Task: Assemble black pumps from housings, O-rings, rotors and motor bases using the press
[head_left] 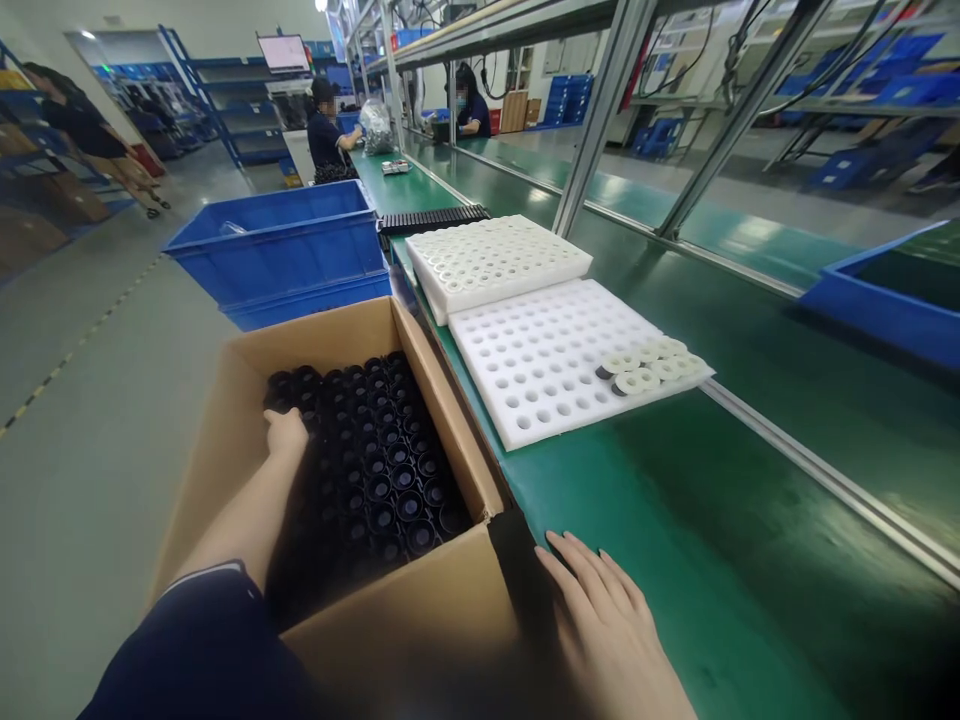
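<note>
Left arm: reaching forward and down, extended away from the body, with a dark navy sleeve with a thin white cuff edge (202, 640) covering the upper part and the forearm showing bare.
Left hand (286, 432): curling downward at the far end of the forearm, knuckles facing up, fingertips lying out of sight.
Right hand (611, 625): lying flat with the palm down, fingers pointing forward and left, held close together and straight, gripping nothing.
Right wrist: running off the lower edge.
</note>
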The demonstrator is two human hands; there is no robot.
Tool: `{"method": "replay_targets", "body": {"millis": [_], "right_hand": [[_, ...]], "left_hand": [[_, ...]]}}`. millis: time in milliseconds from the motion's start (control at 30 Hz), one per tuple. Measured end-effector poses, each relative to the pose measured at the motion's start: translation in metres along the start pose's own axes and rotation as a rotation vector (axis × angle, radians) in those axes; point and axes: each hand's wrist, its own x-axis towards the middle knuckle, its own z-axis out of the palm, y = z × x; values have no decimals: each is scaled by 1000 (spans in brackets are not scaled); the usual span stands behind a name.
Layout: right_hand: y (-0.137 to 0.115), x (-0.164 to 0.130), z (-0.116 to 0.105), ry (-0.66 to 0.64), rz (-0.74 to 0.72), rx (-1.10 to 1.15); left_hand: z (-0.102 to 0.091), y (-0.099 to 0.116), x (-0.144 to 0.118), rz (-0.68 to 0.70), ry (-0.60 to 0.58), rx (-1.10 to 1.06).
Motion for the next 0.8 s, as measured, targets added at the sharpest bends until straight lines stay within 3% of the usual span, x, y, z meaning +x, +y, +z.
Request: {"method": "replay_targets", "body": {"millis": [267,433,633,700,800], "right_hand": [[-5,0,-4,-54,56,44],[-7,0,-5,-60,69,89],[-8,-1,-8,-62,85,142],[-8,-1,-8,-56,96,192],[-9,-2,-12,-44,128,357]], "left_hand": [[-4,-5,5,8,-44,-53],[-26,-18,-12,-2,-48,-230],[-73,-22,-72,28,-16,-730],[-81,-8,-102,102,-56,-963],[-81,30,-155,241,-182,-1281]]}}
